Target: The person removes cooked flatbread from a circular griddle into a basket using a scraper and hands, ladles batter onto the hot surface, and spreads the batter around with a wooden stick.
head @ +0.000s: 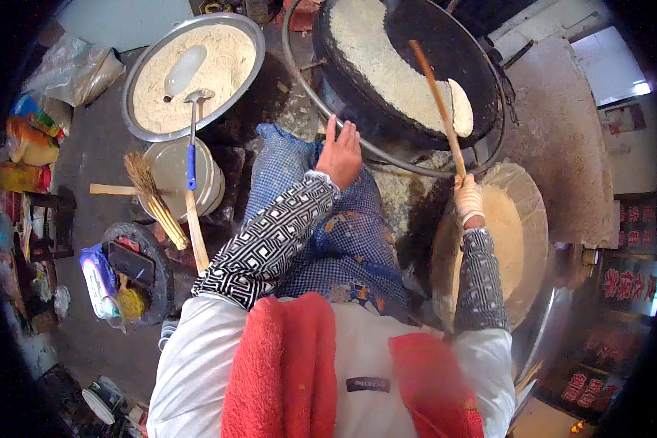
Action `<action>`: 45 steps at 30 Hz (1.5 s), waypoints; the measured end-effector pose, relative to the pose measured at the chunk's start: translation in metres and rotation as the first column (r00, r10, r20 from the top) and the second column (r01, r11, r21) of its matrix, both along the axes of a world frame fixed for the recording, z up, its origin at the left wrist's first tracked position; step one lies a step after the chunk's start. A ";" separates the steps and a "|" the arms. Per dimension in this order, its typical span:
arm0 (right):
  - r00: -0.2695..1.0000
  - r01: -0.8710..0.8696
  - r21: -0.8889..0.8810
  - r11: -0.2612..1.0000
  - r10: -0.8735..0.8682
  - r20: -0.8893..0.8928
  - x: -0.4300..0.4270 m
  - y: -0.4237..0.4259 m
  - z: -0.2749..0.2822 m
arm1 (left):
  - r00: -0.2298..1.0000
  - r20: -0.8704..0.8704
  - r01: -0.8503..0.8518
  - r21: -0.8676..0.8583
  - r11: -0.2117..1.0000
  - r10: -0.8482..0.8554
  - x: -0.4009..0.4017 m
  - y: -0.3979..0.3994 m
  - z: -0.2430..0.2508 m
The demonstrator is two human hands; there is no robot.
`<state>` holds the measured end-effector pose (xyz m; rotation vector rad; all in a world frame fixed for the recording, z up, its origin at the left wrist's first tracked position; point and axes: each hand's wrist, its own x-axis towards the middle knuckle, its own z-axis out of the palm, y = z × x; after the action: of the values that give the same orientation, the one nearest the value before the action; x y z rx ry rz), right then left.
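Observation:
My right hand (pixel 467 200), in a pale glove or wrap, grips the lower end of a wooden stick (pixel 438 98). The stick slants up and away over a round black griddle (pixel 405 33). A thick crescent of pale batter or meal (pixel 383 65) lies on the griddle, and the stick crosses it near its right end, where a separate-looking rounded lip (pixel 461 109) shows. Whether the stick touches the layer is hard to tell. My left hand (pixel 340 154) is empty, its fingers extended at the metal ring (pixel 372 147) around the griddle; contact with the ring is unclear.
Left is a metal basin (pixel 260 49) of pale meal or dough, with a metal ladle (pixel 192 126) at its rim. A bucket of cloudy liquid (pixel 216 189) stands below, with a straw brush (pixel 152 197) across it. A plastic-lined basin (pixel 536 219) of tan powder stands right.

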<state>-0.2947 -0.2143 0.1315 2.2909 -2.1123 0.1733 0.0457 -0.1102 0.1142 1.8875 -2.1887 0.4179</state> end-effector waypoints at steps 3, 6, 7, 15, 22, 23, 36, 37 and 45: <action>0.993 0.115 -0.026 0.993 -0.114 0.027 -0.021 -0.015 0.002 | 1.000 0.017 0.000 0.029 1.000 -0.001 0.003 0.000 0.002; 0.997 0.051 0.002 0.999 -0.051 0.061 -0.004 -0.013 0.005 | 0.998 0.013 -0.055 0.062 0.997 0.055 0.015 -0.002 -0.004; 0.997 0.007 0.012 1.000 -0.008 0.080 -0.008 -0.009 0.003 | 0.998 0.015 -0.056 0.052 0.997 0.056 0.015 -0.004 -0.001; 0.997 0.040 0.011 0.999 -0.041 0.059 -0.002 -0.006 0.007 | 0.982 0.106 -0.167 0.136 0.976 0.153 0.035 -0.009 0.002; 0.992 0.103 -0.065 0.993 -0.097 0.083 -0.037 -0.002 -0.003 | 0.977 0.092 -0.203 0.122 0.972 0.193 0.041 -0.015 0.008; 0.991 0.108 -0.073 0.991 -0.102 0.087 -0.045 -0.005 -0.013 | 0.978 0.093 -0.198 0.113 0.974 0.188 0.042 -0.015 0.008; 0.998 0.049 -0.088 0.995 -0.045 0.046 -0.034 0.011 -0.018 | 0.992 -0.123 -0.036 -0.011 0.999 0.034 0.001 -0.006 0.022; 0.993 0.105 -0.106 0.989 -0.098 0.070 -0.036 0.006 -0.014 | 0.992 -0.115 0.040 -0.041 0.998 -0.045 -0.017 0.003 0.016; 0.994 0.002 0.018 1.000 -0.004 0.105 -0.021 0.044 -0.004 | 0.999 -0.004 0.035 -0.043 0.998 -0.036 -0.013 0.021 -0.001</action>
<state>-0.3161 -0.1707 0.1275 2.3382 -2.1744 0.2815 0.0323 -0.0890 0.1132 1.8229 -2.1890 0.4500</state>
